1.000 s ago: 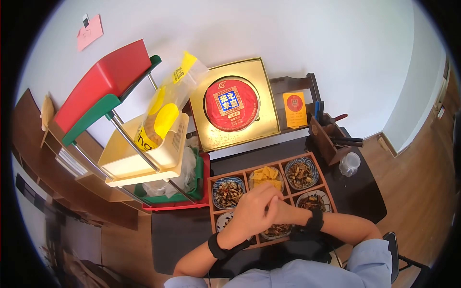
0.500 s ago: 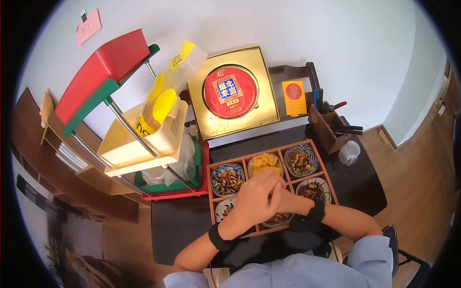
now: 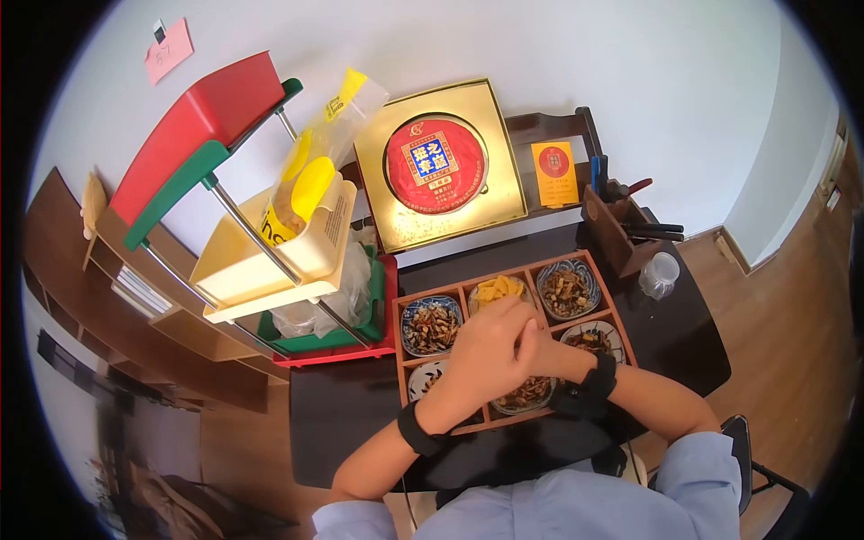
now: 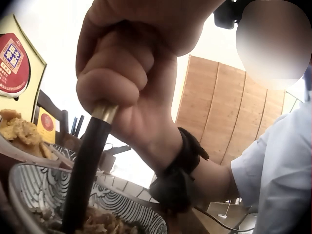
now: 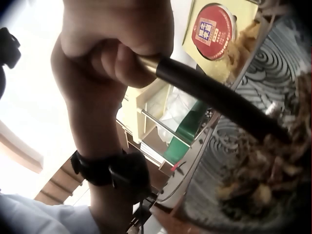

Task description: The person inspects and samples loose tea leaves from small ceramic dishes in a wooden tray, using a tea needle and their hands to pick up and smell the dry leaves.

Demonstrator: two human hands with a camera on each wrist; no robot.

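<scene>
My left hand [image 3: 486, 351] lies over my right hand [image 3: 544, 353], both clasped above the front middle of a wooden compartment tray [image 3: 401, 369]. Together they grip a black stick [image 4: 87, 170] with a gold-coloured band, which the head view hides behind the hands. Its lower end goes down into brown shredded dried pieces [image 5: 261, 175] in a blue-and-white wave-patterned bowl [image 4: 46, 183]. In the wrist views the fingers curl tightly round the upper end. Yellow chips [image 3: 497, 289] fill the bowl just beyond the hands.
Other tray compartments hold bowls of dried bits [image 3: 430, 326]. A tiered rack [image 3: 270, 301] with a snack bag [image 3: 310, 184] stands at left. Behind the tray is a gold box [image 3: 441, 162]. At right are a wooden utensil holder [image 3: 607, 229] and a clear plastic cup [image 3: 660, 274].
The head view has shifted slightly, moving the whole scene in the frame. The hands stay clasped over the same part of the tray.
</scene>
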